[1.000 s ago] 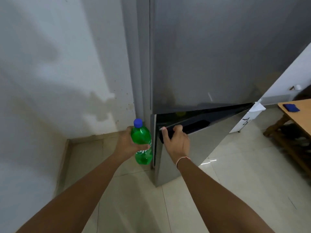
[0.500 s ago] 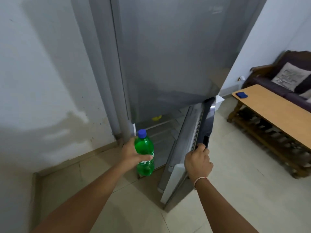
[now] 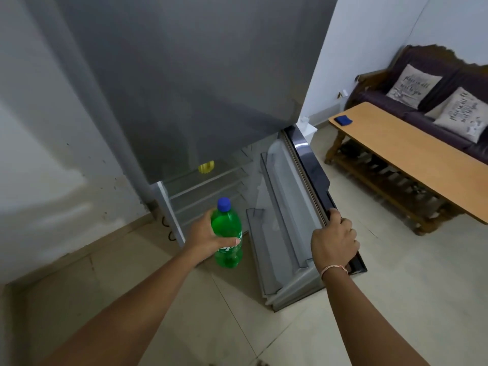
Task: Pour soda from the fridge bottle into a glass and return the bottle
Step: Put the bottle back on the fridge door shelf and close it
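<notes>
My left hand [image 3: 204, 237] grips a green soda bottle [image 3: 227, 237] with a blue cap, held upright in front of the open lower compartment of the grey fridge [image 3: 184, 88]. My right hand [image 3: 334, 240] clasps the outer edge of the lower fridge door [image 3: 311, 167], which stands swung wide open to the right. Empty clear door racks [image 3: 277, 233] line the door's inner side. Glass shelves [image 3: 208, 186] show inside the compartment, with a yellow item [image 3: 206, 167] on an upper one. No glass is in view.
A long wooden table [image 3: 409, 159] with a small blue object [image 3: 342, 120] stands at the right. A dark sofa [image 3: 422, 101] with two printed cushions sits behind it. A white wall [image 3: 39, 128] runs along the left; pale floor tiles lie below.
The lower fridge door has swung from barely ajar to wide open, pulled by my right hand. The bottle has stayed in my left hand, now before the open compartment.
</notes>
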